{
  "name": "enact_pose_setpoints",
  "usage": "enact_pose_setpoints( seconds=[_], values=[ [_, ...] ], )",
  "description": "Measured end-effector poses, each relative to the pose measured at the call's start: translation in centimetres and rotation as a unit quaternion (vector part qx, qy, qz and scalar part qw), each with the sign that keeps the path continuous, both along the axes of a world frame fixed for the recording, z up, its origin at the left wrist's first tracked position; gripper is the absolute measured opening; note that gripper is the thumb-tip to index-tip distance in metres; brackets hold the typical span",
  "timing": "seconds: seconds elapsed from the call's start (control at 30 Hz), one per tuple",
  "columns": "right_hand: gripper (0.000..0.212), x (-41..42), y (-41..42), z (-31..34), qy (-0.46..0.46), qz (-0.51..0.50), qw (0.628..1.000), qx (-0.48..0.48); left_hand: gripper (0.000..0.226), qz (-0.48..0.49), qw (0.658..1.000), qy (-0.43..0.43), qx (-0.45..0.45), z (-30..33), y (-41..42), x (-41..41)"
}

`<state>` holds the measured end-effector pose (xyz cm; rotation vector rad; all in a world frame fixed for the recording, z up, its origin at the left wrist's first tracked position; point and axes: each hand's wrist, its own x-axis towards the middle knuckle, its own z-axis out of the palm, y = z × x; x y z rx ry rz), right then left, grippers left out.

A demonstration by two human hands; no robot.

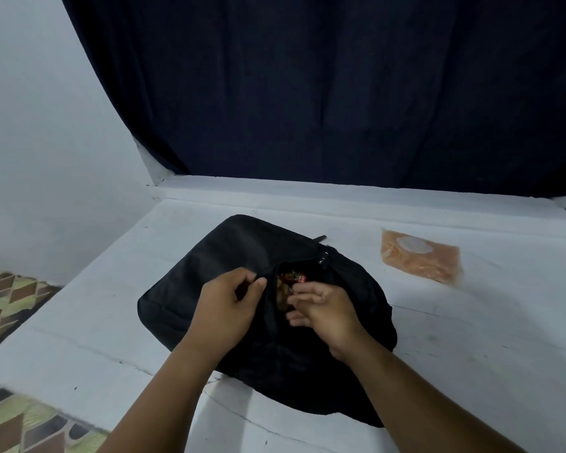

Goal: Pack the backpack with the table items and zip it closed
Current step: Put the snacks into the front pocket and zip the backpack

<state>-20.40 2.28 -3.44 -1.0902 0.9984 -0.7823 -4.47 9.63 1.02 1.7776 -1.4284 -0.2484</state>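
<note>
— Where's the backpack (209, 276)?
— Flat under both my hands. My left hand (227, 305) pinches its opening's edge; my right hand (321, 310), fingers loosely spread, touches a red packet (291, 280) inside.
— Around it?
— White table (471, 338); orange pouch (422, 255) at two o'clock, dark curtain (307, 93) at twelve.

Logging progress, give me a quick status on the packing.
Left hand pinches the backpack opening edge; right hand open at the opening. Orange packet unpacked on table. Zip open.
</note>
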Motion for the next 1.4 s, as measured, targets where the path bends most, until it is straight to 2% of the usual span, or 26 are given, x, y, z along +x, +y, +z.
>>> enact_pose_setpoints(
  seconds=[0.1,0.17,0.27,0.33,0.43,0.57,0.7,0.83,1.13,1.27,1.33,1.4],
  values=[
    [0.018,-0.8,-0.1,-0.5,0.021,-0.062,0.997,-0.029,0.006,-0.005,0.997,-0.072,-0.033,-0.9,-0.5,0.0],
    [0.019,-1.8,-0.1,-0.5,0.04,-0.093,0.993,-0.055,0.022,-0.008,0.996,-0.086,-0.024,-1.5,-0.9,-0.4],
    [0.023,-3.8,-0.1,-0.1,0.102,-0.141,0.978,-0.111,0.044,-0.076,0.99,-0.114,-0.018,-2.1,-1.8,-1.7],
    [0.021,-5.3,-0.2,-0.3,0.135,-0.174,0.963,-0.153,0.055,-0.109,0.982,-0.15,0.044,-2.7,-2.7,-3.0],
    [0.017,-7.9,-0.4,-0.8,0.19,-0.203,0.934,-0.226,0.075,-0.154,0.947,-0.216,0.179,-3.9,-4.2,-5.6],
    [0.025,-11.9,-1.2,-1.6,0.262,-0.213,0.903,-0.266,0.057,-0.216,0.934,-0.214,0.187,-5.1,-6.6,-10.3],
    [0.034,-15.9,-2.8,-3.2,0.327,-0.186,0.886,-0.272,0.058,-0.212,0.933,-0.178,0.228,-8.6,-8.8,-13.8],
    [0.042,-18.9,-5.6,-4.4,0.384,-0.148,0.863,-0.293,0.072,-0.188,0.928,-0.247,0.208,-12.1,-8.4,-14.7],
    [0.072,-19.4,-14.0,-5.4,0.53,-0.03,0.785,-0.319,0.072,-0.168,0.934,-0.249,0.194,-12.3,-8.8,-14.8],
    [0.089,-18.8,-17.0,-5.9,0.601,0.02,0.745,-0.288,0.07,-0.159,0.933,-0.256,0.195,-12.6,-9.0,-14.8],
    [0.089,-18.7,-17.7,-6.7,0.632,0.028,0.718,-0.29,0.067,-0.156,0.937,-0.252,0.187,-12.9,-9.0,-14.8],
    [0.08,-18.7,-18.0,-7.3,0.641,-0.004,0.7,-0.315,0.064,-0.153,0.939,-0.249,0.182,-12.9,-9.0,-14.8]
  ],
)
